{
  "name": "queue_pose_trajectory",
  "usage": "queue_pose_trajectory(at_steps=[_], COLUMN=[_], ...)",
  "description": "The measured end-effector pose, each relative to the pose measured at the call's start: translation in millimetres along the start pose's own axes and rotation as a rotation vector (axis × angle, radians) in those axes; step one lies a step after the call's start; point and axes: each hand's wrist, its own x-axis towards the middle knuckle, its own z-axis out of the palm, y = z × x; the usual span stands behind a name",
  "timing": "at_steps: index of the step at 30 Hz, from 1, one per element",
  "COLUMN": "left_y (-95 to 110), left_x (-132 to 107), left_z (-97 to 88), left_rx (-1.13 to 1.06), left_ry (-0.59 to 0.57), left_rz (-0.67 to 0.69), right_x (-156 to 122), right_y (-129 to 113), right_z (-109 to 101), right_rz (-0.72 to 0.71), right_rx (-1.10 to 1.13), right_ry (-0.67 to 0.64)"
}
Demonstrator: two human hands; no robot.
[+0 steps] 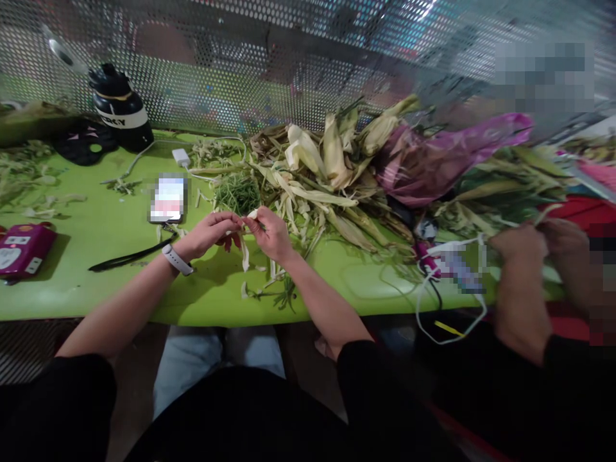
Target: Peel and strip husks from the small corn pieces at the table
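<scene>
Above the table's front half, my left hand [212, 232] and my right hand [270, 236] meet fingertip to fingertip. Both are closed in a pinch on a pale strip of corn husk [245, 253], whose end hangs down between them. A small pale end pokes up by my right thumb and forefinger. Just behind my hands lies a pile of thin green strips [237, 192]. Dried corn husks [332, 205] are heaped to the right of it, with pale whole ones on top. Below my right hand are green scraps [283, 294].
A phone [168, 197], a black strap [129, 259] and a magenta power socket [27, 250] lie left on the green table [202, 305]. A black bottle [120, 109] stands behind. A purple plastic bag [423, 160] rests on the heap. At right, a co-worker's hands [522, 247] work near a white cable [418, 308].
</scene>
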Motion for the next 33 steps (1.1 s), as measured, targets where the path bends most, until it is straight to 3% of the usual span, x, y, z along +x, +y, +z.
queue_pose_trajectory(at_steps=[7,18,24,31,33], left_y=[-3,-5,0,-5,-7], left_x=[1,3,1,2,3], left_z=[-1.5,-7.7,-1.6,-1.4,-0.6], left_rx=[-0.007,-0.074,0.081,0.114,0.204], left_ry=[0.038,-0.046,-0.045,-0.026,0.05], left_rz=[0.057,0.015,0.233,0.286,0.337], right_x=[-1,1,2,3,4], right_y=[-5,-13,-10,-10,-12], right_z=[2,-2,-9,-12,-15], right_rz=[0.056,0.286,0.432,0.285,0.187], right_rx=[0.024,0.196,0.299,0.24,0.211], right_ry=[0.028,0.049,0.097,0.091,0.08])
